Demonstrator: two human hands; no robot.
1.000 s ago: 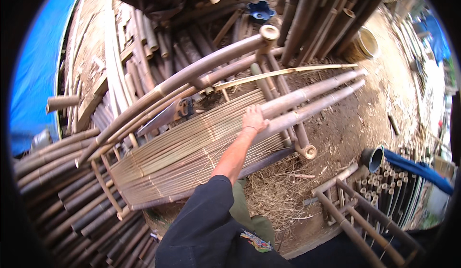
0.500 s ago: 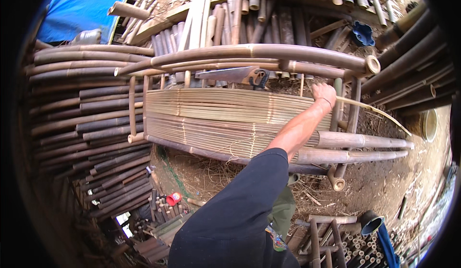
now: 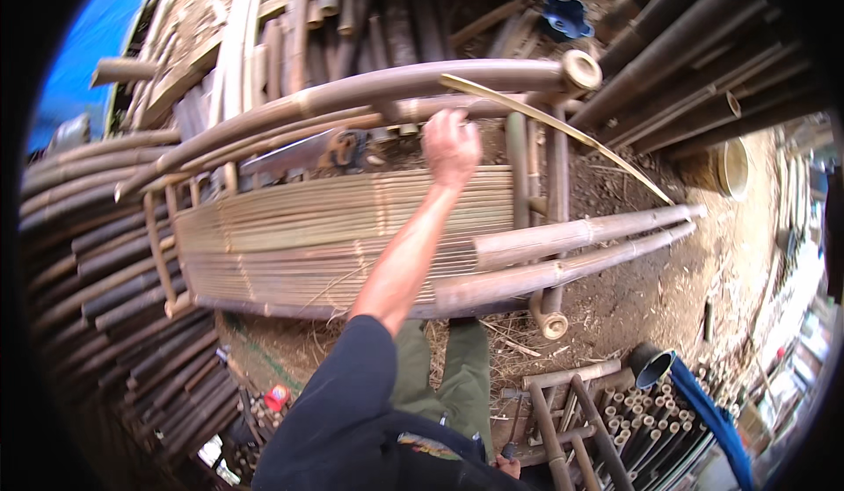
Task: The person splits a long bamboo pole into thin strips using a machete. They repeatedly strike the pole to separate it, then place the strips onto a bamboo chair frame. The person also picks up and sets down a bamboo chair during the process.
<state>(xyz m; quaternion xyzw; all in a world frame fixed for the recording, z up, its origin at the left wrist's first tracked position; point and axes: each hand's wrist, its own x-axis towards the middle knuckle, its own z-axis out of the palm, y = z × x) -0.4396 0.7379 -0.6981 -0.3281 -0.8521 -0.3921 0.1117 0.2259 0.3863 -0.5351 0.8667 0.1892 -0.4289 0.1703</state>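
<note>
My left hand [image 3: 451,144] reaches far forward over a mat of thin bamboo slats [image 3: 334,236] that lies in a frame of thick bamboo poles [image 3: 396,87]. Its fingers curl over the thinner far pole [image 3: 387,113] of that frame. Just above the fingers starts a thin split bamboo strip [image 3: 563,130], which slants down to the right. A hand saw [image 3: 303,152] with a dark handle lies on the mat's far edge, left of the hand. Only a small part of my right hand [image 3: 505,466] shows at the bottom edge, near a dark object; its grip is unclear.
Stacks of long bamboo poles [image 3: 97,262] fill the left side and the top right. A blue tarp [image 3: 97,43] lies at the upper left. Short cut bamboo tubes [image 3: 646,425], a blue cloth [image 3: 708,407] and a small bamboo frame [image 3: 563,403] are at the lower right.
The view has swung, so the frame now sits more to the left. My left hand has moved left along the far side, from the frame's right corner post to the far pole.
</note>
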